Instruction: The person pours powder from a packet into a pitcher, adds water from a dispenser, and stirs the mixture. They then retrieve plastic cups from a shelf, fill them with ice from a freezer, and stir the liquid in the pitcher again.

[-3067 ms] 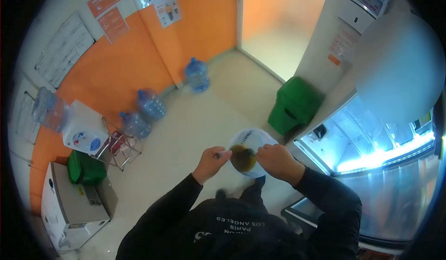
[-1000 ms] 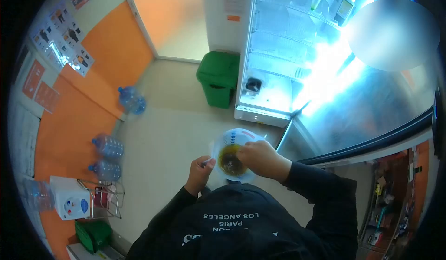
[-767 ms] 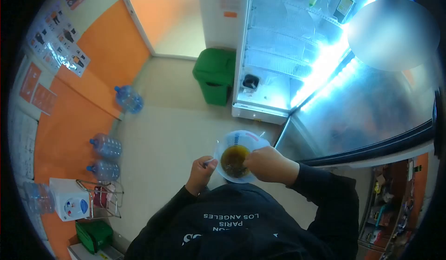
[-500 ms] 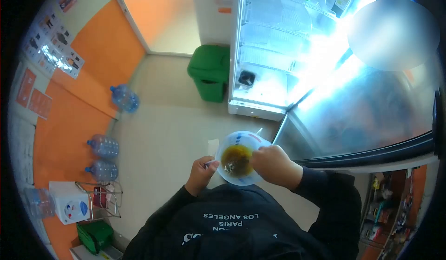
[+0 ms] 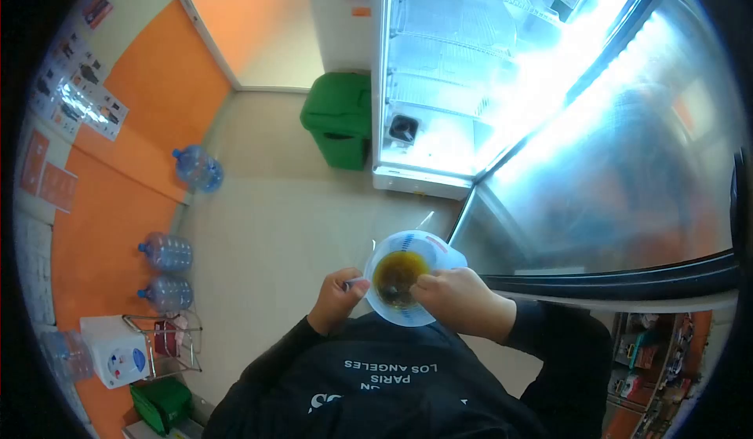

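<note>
In front of my body is a translucent plastic measuring jug (image 5: 438, 252) with blue scale marks. Dark yellow-brown liquid (image 5: 398, 270) lies inside it. At the jug's left side my left hand (image 5: 337, 298) is closed around its handle. My right hand (image 5: 459, 302) is a fist over the right part of the jug's mouth. Its fingertips sit above the liquid, and whatever they pinch is hidden from this angle. A thin pale strip sticks up past the jug's far rim; I cannot make out what it is.
A lit glass-door fridge (image 5: 439, 94) stands ahead, its door (image 5: 596, 196) swung open to the right. Beside it is a green bin (image 5: 339, 117). Large water bottles (image 5: 198, 168) line the left wall, near a water dispenser (image 5: 116, 351). Cluttered shelves (image 5: 651, 360) are at lower right.
My right fist has dropped lower and slightly left across the jug's mouth. The jug sits a little lower in view, my left hand still on its handle. The view has shifted slightly.
</note>
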`<state>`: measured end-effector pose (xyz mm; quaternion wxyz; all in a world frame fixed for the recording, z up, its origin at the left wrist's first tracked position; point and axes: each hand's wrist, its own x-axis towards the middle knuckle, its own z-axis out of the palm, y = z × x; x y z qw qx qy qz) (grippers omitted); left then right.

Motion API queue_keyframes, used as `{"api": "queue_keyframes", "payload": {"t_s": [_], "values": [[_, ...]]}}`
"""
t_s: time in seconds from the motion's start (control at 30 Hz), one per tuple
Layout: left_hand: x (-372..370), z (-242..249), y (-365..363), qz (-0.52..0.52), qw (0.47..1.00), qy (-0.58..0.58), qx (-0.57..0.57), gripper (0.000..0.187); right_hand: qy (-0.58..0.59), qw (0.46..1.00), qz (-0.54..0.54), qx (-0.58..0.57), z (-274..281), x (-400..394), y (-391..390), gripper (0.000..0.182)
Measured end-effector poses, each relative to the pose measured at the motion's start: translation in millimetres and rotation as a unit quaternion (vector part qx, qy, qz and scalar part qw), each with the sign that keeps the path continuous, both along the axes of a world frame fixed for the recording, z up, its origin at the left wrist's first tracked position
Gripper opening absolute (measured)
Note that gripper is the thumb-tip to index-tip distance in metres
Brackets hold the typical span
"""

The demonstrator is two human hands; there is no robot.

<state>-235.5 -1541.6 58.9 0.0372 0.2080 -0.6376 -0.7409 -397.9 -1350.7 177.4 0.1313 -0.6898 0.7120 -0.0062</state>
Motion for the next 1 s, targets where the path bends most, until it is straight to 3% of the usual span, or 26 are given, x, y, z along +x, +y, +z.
{"api": "queue_keyframes", "payload": {"t_s": [0.1, 0.2, 0.3, 0.4, 0.43, 0.53, 0.63, 0.73, 0.83, 1.0], "values": [[-4, 8, -2, -0.025, 1.000, 0.006, -0.017, 0.027, 0.086, 0.993, -0.038, -0.078, -4, -1, 7, 0.009], [-10, 11, -6, -0.041, 0.998, 0.008, -0.048, 0.028, 0.149, 0.986, -0.063, 0.028, 11, -5, 12, 0.007], [-11, 8, -9, -0.042, 0.996, 0.022, -0.077, 0.029, 0.057, 0.991, -0.033, 0.117, 14, -7, 12, 0.006], [-12, 12, -11, -0.028, 0.998, 0.017, -0.057, 0.030, -0.049, 0.996, 0.006, 0.069, 11, -3, 2, 0.009], [-11, 14, -13, -0.021, 0.999, 0.011, -0.043, 0.030, -0.040, 0.999, 0.016, -0.006, -1, 0, -1, 0.015], [-2, 15, -25, -0.025, 0.995, 0.023, -0.088, 0.030, 0.077, 0.992, -0.021, -0.099, 8, 9, -23, 0.015], [14, 5, -35, 0.015, 0.993, 0.059, -0.102, 0.030, 0.174, 0.982, -0.064, -0.033, 7, 19, -40, 0.012], [30, 5, -42, 0.057, 0.989, 0.065, -0.120, 0.029, 0.121, 0.992, 0.001, 0.036, 5, 28, -54, 0.007], [56, 9, -53, 0.090, 0.992, 0.018, -0.090, 0.027, 0.013, 0.993, 0.116, 0.005, 5, 36, -84, 0.006], [100, 21, -63, 0.176, 0.975, 0.027, -0.135, 0.027, 0.008, 0.977, 0.199, -0.072, 17, 38, -165, 0.004]]}}
